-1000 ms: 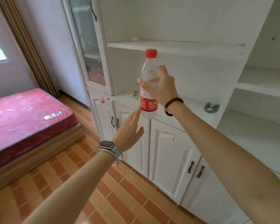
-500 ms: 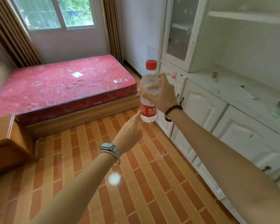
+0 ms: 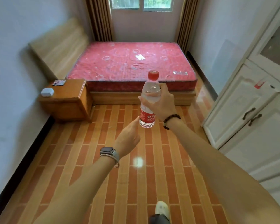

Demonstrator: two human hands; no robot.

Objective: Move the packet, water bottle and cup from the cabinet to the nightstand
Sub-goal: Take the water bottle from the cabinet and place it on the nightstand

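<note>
Water bottle (image 3: 148, 102) is carried upright mid-frame, clamped round its upper body by right grip (image 3: 162, 102). Left grip (image 3: 128, 139), fingers loose and empty, is poised at its base, likely as support. Nightstand (image 3: 66, 97) is seen at 10 o'clock.

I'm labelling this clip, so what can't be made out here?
Head view:
Cabinet: shelves cut off by the right edge.
Flat item and white box on the nightstand: too small to identify.
Left hand: fingers hidden by its own back; contact with the water bottle unclear.
</note>
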